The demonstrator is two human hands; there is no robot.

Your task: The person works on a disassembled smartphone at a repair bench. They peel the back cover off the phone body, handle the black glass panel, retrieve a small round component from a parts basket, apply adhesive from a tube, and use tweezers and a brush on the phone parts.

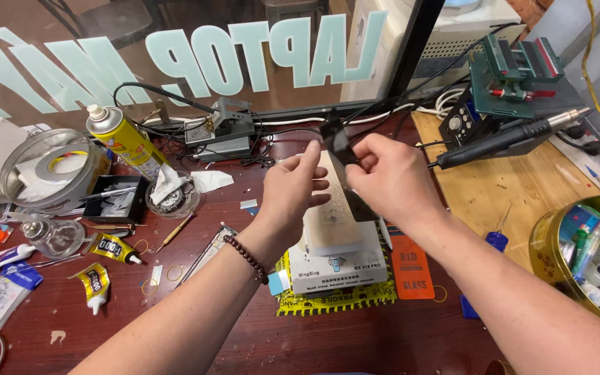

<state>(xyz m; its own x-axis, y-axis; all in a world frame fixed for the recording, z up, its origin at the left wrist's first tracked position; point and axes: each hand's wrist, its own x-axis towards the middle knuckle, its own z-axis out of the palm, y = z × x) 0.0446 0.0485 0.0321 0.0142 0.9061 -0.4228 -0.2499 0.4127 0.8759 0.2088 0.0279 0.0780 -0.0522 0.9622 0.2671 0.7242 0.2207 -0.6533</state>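
surface: dark red-brown wood bench (355, 333), glossy, cluttered; lighter tan wood board (501, 187) on the right side, w/ a few small bits on it.
room: glass pane (105, 48) behind bench w/ big pale mint lettering seen reversed; black vertical frame post (411, 48) right of centre; beige unit behind the glass, top right.
L hand (293, 191): raised over bench centre, beaded bracelet (246, 257) on wrist; fingertips closed on the near-left edge of a thin dark glass panel (342, 160).
R hand (390, 177): thumb + fingers pinched on same panel from the right, covers its mid part.
panel pos: held in air btwn both hands, tilted, top corner up toward the glass pane; above a white slab pad (331, 222), not touching as far as I can tell.
under pad: white box (338, 271) on a yellow printed sheet (328, 300); orange tag (410, 267) just beside, right.
left clutter: yellow spray can (123, 139) leaning; round clear tub (50, 167); small black tray (116, 198); glass dish (173, 194) w/ crumpled tissue; two small yellow glue tubes (105, 267); white tube, rubber bands.
back: solder iron stand (223, 128) w/ black cables.
right: green clamp jig (512, 76); black hot-air handle (508, 139) lying across board; round gold tin (585, 253) full of misc items, at right edge.
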